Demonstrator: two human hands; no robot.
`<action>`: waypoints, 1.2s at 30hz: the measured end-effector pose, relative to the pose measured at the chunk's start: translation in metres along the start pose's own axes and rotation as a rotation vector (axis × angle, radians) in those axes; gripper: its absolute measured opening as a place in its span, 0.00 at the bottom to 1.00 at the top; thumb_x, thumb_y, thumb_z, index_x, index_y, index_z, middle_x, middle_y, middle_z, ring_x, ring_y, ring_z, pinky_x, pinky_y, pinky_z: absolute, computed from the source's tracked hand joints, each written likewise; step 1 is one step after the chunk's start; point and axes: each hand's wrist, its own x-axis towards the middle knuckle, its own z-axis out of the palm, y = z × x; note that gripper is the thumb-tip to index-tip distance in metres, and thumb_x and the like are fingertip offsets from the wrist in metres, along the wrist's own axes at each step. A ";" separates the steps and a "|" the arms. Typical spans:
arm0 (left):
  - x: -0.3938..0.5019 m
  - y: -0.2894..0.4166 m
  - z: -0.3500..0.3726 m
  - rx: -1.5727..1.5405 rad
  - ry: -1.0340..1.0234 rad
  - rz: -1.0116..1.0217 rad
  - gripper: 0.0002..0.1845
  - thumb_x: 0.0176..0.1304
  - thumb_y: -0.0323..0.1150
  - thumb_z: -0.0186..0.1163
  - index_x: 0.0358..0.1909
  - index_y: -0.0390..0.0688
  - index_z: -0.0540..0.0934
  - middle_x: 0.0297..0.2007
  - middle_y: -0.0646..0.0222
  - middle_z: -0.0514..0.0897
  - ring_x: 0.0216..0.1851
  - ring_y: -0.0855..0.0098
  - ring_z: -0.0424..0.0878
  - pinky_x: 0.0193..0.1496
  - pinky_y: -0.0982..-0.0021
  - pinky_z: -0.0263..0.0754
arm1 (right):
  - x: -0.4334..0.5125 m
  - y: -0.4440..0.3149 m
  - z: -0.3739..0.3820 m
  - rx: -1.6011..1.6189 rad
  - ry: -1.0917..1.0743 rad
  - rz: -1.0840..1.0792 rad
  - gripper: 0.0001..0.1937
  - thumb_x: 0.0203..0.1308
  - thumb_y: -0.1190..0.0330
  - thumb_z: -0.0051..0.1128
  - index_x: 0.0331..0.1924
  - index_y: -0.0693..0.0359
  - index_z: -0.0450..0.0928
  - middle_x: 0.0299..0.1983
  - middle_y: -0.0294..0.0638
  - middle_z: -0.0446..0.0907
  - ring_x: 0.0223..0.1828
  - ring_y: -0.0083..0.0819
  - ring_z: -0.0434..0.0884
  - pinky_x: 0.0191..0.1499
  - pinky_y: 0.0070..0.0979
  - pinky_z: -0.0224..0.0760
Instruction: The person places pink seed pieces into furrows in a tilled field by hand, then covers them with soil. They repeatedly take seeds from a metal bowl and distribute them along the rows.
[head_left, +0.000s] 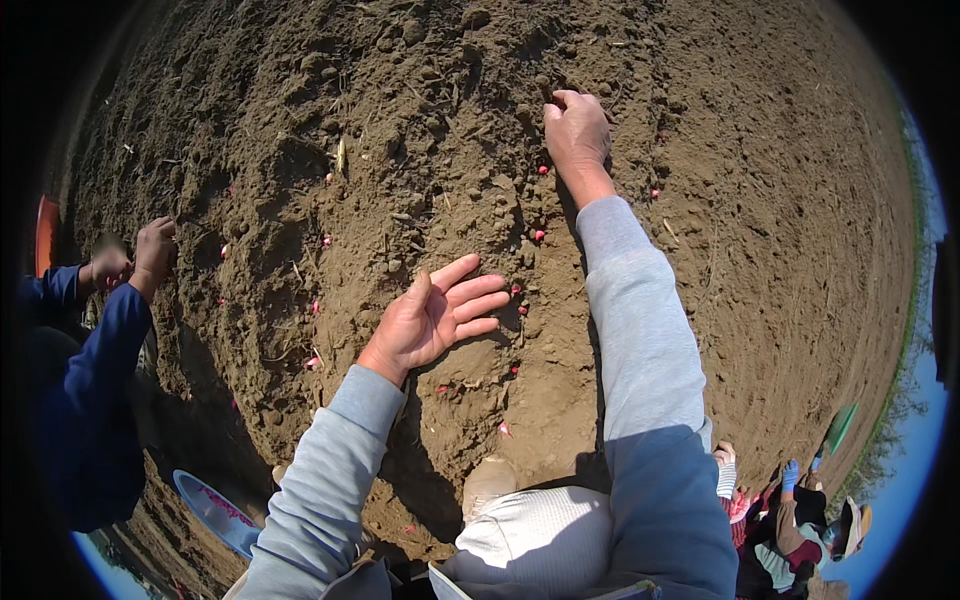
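My left hand (450, 309) hovers over the loose brown soil (457, 202), palm up, fingers extended, with nothing in it. Farther ahead and to the right, my right hand (577, 131) reaches down to the soil with bent fingers. Its fingertips are partly hidden, so whether it pinches something cannot be seen. Small pink-red seeds, perhaps cloves, lie in a rough line along a shallow furrow. One seed (543, 170) is just below my right hand, another (540, 235) lies nearer me, and one more (523, 309) rests beside my left fingertips.
Another row of pink seeds (312, 363) runs to the left. A co-worker's hand (154, 251) is at the far left, near an orange container (46, 236). A pale blue basin (244, 536) holds pink seeds. My shoe (487, 484) stands in the soil. Several people crouch at lower right, near a green container (840, 427).
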 end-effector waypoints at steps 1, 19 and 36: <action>0.000 0.000 0.000 0.014 0.006 0.000 0.41 0.68 0.59 0.43 0.72 0.41 0.52 0.66 0.45 0.63 0.67 0.49 0.63 0.65 0.48 0.67 | -0.011 0.002 -0.002 0.045 0.102 -0.088 0.08 0.57 0.65 0.60 0.40 0.52 0.84 0.44 0.37 0.80 0.50 0.39 0.77 0.53 0.36 0.70; -0.004 -0.006 -0.004 0.144 0.128 0.061 0.31 0.73 0.48 0.47 0.69 0.39 0.59 0.64 0.49 0.68 0.65 0.54 0.69 0.63 0.55 0.72 | -0.208 0.090 -0.120 -0.136 -0.308 -0.408 0.18 0.44 0.55 0.68 0.41 0.49 0.84 0.49 0.35 0.75 0.56 0.39 0.70 0.53 0.43 0.69; -0.001 0.025 0.036 2.129 0.164 0.843 0.25 0.59 0.30 0.61 0.59 0.44 0.72 0.61 0.57 0.72 0.65 0.53 0.65 0.66 0.57 0.62 | -0.417 0.051 -0.201 -0.079 -0.509 -0.162 0.16 0.46 0.66 0.66 0.42 0.56 0.83 0.55 0.46 0.75 0.61 0.52 0.68 0.65 0.66 0.44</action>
